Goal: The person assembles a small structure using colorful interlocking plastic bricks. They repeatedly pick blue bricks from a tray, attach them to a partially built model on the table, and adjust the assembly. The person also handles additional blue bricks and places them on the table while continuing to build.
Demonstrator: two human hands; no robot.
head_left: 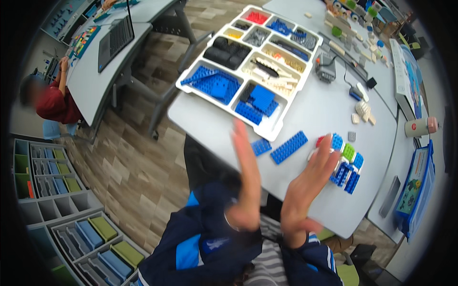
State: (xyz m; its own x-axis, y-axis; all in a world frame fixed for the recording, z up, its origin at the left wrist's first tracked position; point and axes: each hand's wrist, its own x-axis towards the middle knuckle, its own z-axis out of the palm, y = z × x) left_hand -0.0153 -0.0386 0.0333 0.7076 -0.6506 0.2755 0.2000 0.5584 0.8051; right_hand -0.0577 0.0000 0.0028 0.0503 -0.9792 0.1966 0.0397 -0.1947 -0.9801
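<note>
Navy sleeves: both my forearms come up from 6 o'clock in dark blue jacket cuffs with lighter blue panels
Left hand: my left hand (246, 181) is flat and open, fingers together and stretched toward 12 o'clock, holding nothing, edge-on above the near rim of the grey table (305, 114)
Right hand: my right hand (307, 183) is spread wide and empty, its fingertips (329, 145) reaching toward 1 o'clock, at or just over the brick model
Brick model: the small multicoloured brick model (347, 164), blue with green, red and white parts, lies on the table just past my right fingertips
Loose plates: a long blue plate (289, 147) and a short blue plate (261, 146) lie between my two hands' tips, apart from both
Sorting tray: at 12 o'clock a white sorting tray (274, 135) holds blue, black, cream, red and yellow pieces in separate compartments
Far table: a grey motor block (326, 66) and small beige bricks (363, 112) sit beyond
Left side: at 9 o'clock a person in a red top (55, 102) sits at another desk with a laptop (114, 40)
</note>
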